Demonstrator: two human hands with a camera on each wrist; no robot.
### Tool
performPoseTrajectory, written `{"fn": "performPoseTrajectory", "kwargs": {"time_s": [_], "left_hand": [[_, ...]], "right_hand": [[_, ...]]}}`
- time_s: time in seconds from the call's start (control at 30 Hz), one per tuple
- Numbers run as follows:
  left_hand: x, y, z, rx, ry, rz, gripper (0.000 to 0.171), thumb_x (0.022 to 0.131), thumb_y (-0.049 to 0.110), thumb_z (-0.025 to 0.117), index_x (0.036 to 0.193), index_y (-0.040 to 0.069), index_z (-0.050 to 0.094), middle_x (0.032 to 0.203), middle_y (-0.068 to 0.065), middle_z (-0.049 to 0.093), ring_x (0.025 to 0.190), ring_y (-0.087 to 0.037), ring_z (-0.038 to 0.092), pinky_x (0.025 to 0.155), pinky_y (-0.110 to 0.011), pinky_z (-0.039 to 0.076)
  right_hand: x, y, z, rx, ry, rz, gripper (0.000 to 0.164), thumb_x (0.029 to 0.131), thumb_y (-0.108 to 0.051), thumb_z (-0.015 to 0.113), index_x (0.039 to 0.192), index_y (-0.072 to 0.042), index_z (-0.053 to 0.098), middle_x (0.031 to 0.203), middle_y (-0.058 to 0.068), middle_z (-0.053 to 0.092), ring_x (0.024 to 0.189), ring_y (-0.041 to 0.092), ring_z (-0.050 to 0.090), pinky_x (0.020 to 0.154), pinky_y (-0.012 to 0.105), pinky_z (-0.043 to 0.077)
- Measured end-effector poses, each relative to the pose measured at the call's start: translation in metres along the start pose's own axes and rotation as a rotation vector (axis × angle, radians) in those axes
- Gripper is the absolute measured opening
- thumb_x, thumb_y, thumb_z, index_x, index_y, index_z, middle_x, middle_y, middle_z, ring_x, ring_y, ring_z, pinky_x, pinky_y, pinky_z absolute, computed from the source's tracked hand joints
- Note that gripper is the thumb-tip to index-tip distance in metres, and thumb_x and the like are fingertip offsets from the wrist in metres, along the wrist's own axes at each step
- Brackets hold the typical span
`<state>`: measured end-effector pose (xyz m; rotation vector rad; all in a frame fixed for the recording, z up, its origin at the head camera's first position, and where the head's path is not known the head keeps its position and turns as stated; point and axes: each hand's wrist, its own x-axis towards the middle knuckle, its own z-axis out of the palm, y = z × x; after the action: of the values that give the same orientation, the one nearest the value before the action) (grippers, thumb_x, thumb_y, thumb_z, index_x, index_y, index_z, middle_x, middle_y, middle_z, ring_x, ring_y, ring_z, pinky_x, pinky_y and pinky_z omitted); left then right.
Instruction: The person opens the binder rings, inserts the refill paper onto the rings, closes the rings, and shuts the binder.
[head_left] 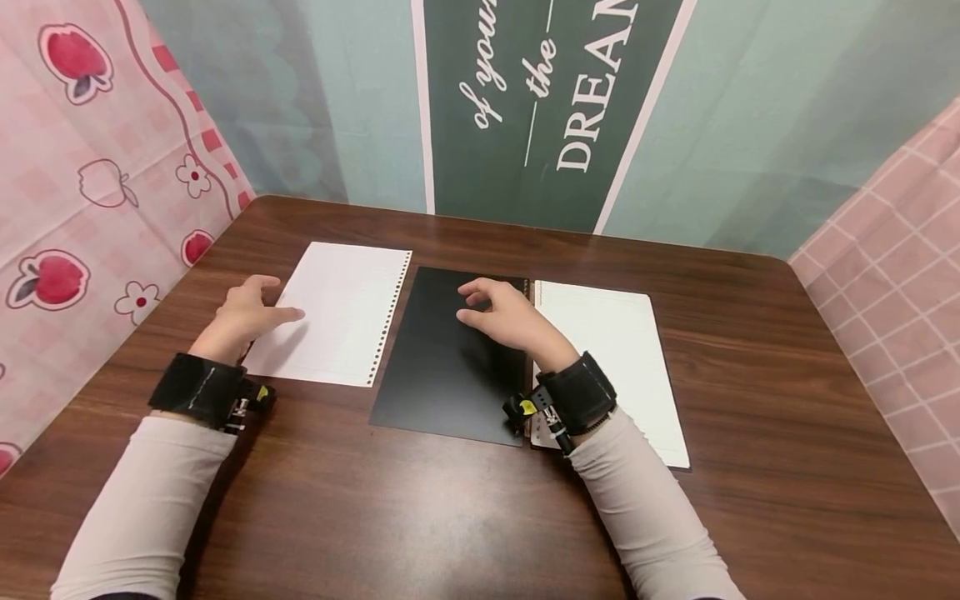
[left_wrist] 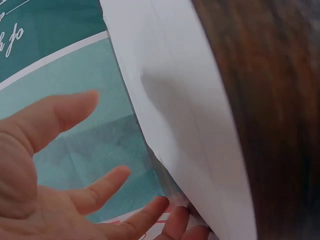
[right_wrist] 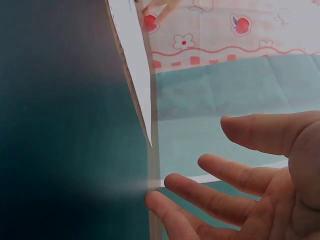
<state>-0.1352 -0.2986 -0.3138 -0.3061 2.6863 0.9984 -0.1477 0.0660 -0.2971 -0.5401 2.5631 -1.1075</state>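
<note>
A loose white sheet (head_left: 337,312) with punched holes along its right edge lies flat on the table. At its left edge is my left hand (head_left: 251,312), fingers spread, with the thumb over the paper and its shadow beneath. In the left wrist view the lower fingertips (left_wrist: 159,202) come close to the sheet (left_wrist: 175,95); contact cannot be told. Right of the sheet lies an opened binder notebook, its black cover (head_left: 435,367) on the left and white pages (head_left: 622,350) on the right. My right hand (head_left: 517,317), holding nothing, hovers with relaxed fingers over the cover near the binding.
The brown wooden table (head_left: 337,500) ends at the back against a green curtain (head_left: 360,100) with printed lettering. Pink patterned cloth (head_left: 112,167) hangs on the left and pink checked cloth (head_left: 900,242) on the right. Each wrist wears a black strap with a small camera.
</note>
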Motion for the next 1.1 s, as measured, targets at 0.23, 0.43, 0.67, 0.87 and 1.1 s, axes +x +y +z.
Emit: {"fn": "performPoseTrajectory", "kwargs": {"time_s": [0.23, 0.43, 0.67, 0.87, 1.1], "left_hand": [[0.0, 0.005, 0.005, 0.154, -0.024, -0.021, 0.087, 0.089, 0.036, 0.068, 0.148, -0.006, 0.019, 0.143, -0.047, 0.014, 0.125, -0.067, 0.017, 0.098, -0.074, 0.026], [-0.001, 0.009, 0.006, 0.221, -0.07, 0.0, 0.103, 0.085, 0.042, 0.074, 0.151, -0.003, 0.009, 0.144, -0.05, -0.002, 0.124, -0.072, 0.005, 0.097, -0.078, 0.019], [0.001, 0.011, 0.006, 0.224, -0.091, 0.004, 0.115, 0.081, 0.042, 0.079, 0.154, 0.001, -0.001, 0.145, -0.049, -0.017, 0.125, -0.075, -0.007, 0.098, -0.083, 0.013], [0.002, 0.015, 0.006, 0.244, -0.101, -0.014, 0.114, 0.081, 0.039, 0.08, 0.153, -0.002, 0.001, 0.145, -0.047, -0.015, 0.123, -0.07, 0.006, 0.095, -0.076, 0.027], [0.005, 0.015, 0.006, 0.261, -0.107, -0.024, 0.111, 0.082, 0.037, 0.079, 0.151, -0.004, 0.002, 0.144, -0.048, -0.011, 0.121, -0.069, 0.013, 0.094, -0.075, 0.028]], "right_hand": [[0.007, -0.003, 0.011, -0.007, -0.015, 0.0, 0.046, 0.099, -0.021, 0.06, 0.142, -0.007, 0.051, 0.138, 0.017, 0.057, 0.12, 0.034, 0.058, 0.1, 0.048, 0.047], [0.012, -0.006, 0.017, -0.011, -0.013, -0.009, 0.047, 0.1, -0.021, 0.06, 0.143, -0.007, 0.05, 0.138, 0.017, 0.057, 0.123, 0.034, 0.057, 0.102, 0.048, 0.046], [0.015, -0.004, 0.023, 0.001, -0.007, 0.012, 0.047, 0.1, -0.021, 0.059, 0.144, -0.007, 0.049, 0.137, 0.017, 0.057, 0.131, 0.033, 0.052, 0.105, 0.049, 0.044], [0.015, -0.004, 0.025, 0.008, 0.001, 0.014, 0.047, 0.1, -0.021, 0.058, 0.144, -0.007, 0.049, 0.137, 0.017, 0.057, 0.13, 0.033, 0.053, 0.105, 0.049, 0.044], [0.018, -0.003, 0.026, 0.013, 0.004, 0.006, 0.047, 0.1, -0.021, 0.058, 0.144, -0.007, 0.049, 0.137, 0.018, 0.057, 0.13, 0.033, 0.053, 0.104, 0.049, 0.045]]}}
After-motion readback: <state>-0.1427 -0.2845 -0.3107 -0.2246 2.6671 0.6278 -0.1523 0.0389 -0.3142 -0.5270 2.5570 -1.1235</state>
